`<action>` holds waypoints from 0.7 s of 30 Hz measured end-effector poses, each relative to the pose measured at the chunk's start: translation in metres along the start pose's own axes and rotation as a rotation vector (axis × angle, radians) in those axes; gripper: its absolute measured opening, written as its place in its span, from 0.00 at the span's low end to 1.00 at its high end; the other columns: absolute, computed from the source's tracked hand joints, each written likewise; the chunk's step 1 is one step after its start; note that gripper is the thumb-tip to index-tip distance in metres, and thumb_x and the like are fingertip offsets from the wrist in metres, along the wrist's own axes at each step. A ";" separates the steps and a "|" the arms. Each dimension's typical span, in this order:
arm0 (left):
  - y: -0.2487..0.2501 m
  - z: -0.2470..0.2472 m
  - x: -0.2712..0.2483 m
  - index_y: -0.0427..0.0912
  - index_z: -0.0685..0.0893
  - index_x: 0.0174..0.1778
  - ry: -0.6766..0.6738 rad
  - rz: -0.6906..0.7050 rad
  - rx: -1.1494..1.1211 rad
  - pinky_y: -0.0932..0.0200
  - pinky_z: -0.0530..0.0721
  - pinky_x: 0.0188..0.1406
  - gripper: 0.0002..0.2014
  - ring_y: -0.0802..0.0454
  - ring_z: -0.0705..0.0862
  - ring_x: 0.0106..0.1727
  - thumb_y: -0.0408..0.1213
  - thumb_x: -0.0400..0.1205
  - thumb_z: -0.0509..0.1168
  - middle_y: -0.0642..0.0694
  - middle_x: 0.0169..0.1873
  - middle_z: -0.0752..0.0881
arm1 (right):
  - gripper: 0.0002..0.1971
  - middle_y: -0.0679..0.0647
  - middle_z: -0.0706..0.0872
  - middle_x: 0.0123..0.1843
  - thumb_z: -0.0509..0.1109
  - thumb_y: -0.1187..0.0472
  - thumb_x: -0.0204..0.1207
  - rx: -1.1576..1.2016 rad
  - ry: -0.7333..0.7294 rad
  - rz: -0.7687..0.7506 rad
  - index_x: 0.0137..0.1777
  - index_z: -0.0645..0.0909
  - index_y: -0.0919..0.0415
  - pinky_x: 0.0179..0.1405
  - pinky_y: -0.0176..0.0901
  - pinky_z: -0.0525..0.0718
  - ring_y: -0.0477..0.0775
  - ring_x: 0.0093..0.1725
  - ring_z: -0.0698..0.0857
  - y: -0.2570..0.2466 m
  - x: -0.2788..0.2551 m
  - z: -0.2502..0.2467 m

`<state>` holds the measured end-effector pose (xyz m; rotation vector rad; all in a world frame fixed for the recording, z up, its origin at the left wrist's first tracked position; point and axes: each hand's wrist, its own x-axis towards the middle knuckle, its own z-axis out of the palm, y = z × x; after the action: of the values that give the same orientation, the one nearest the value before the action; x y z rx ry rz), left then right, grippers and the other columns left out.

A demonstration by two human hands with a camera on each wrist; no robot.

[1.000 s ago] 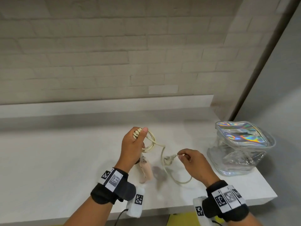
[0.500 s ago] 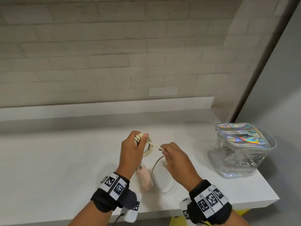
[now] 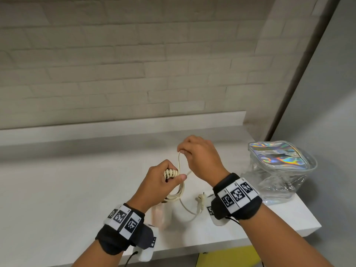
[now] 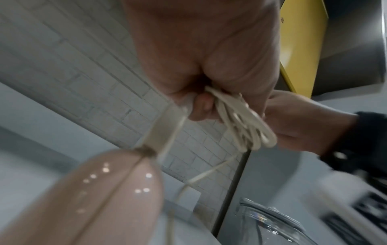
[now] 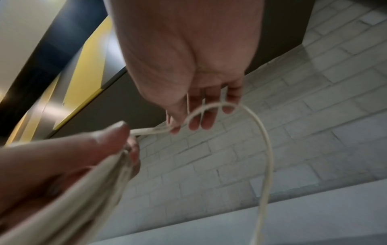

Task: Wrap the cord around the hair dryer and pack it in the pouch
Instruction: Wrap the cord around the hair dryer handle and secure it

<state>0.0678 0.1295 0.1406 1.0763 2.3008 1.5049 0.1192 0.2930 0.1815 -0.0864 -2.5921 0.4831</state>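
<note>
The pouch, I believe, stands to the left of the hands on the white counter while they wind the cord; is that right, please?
Not quite: in the head view the pouch stands to the right of the hands, on the white counter. The left hand and right hand do handle the cord.

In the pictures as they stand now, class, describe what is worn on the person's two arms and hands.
The hands are bare, with no gloves or sleeves. The left wrist and the right wrist each carry a wide black band bearing white panels printed with black square code markers. A white camera block hangs under each band, and a thin black cable trails from it.
</note>
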 end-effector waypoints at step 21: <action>0.005 0.002 0.005 0.40 0.76 0.39 0.448 -0.050 -0.150 0.72 0.78 0.28 0.12 0.63 0.82 0.27 0.42 0.79 0.71 0.53 0.27 0.83 | 0.22 0.52 0.87 0.54 0.67 0.67 0.71 1.324 -0.412 0.500 0.67 0.77 0.60 0.54 0.41 0.78 0.48 0.53 0.84 -0.024 -0.056 0.042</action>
<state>0.0681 0.1353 0.1449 0.6905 2.4074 2.0287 0.1485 0.2481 0.1298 -0.1801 -2.0216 2.4390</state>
